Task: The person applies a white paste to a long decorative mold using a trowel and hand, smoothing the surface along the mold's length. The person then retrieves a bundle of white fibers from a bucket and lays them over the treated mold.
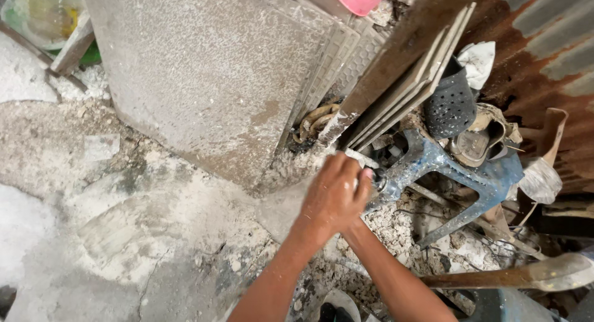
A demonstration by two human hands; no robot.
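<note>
Both hands are reaching into the junk pile here; the left hand (334, 195) is sitting on top, fingers curled narrow around the near end of a paint-spattered blue metal frame (461, 173), so I'd call this the grabbing step; next it probably needs a firm pull to free it from the rubble. The right hand is tucked underneath the left, so I can't tell its grip; leaning tiles (405, 87) are just beyond the knuckles.

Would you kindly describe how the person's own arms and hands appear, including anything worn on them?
Both forearms are bare, with no sleeves in view. The left hand wears no glove, ring or watch, and pale dust speckles it. The right hand is mostly hidden behind it; only a fingertip shows.
</note>
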